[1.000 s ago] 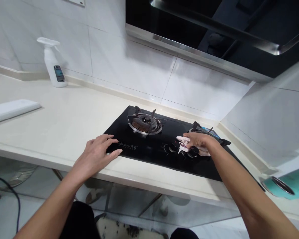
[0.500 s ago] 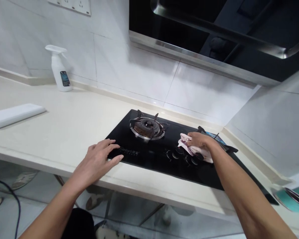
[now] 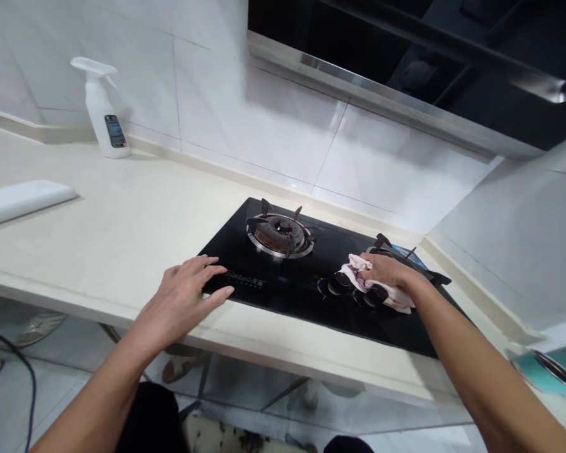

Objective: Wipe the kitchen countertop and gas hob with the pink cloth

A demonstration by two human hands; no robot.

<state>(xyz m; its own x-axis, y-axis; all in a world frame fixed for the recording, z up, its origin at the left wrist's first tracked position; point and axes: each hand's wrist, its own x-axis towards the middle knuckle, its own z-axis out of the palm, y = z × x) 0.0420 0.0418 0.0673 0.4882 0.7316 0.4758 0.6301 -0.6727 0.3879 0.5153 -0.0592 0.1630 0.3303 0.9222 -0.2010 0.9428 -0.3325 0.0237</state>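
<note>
My left hand [image 3: 182, 305] lies a bit open and holds nothing. Its fingertips rest on the front edge of the black glass stove [image 3: 273, 308], in about the same spot as a moment ago. My right hand [image 3: 389, 272] has its fingers curved down over a pink and white cloth [image 3: 353, 272], holding it against the stove. Since the last look, this hand and the cloth have slid a little to the right and toward me. They now lie over the knobs [image 3: 334, 288] and hide some of them. The dirty burner [image 3: 279, 236] sits between my hands but farther back, with nothing touching it. A white spray bottle [image 3: 104, 113] stands well apart on the surface [image 3: 122, 201], near the wall tiles [image 3: 245, 119].
</note>
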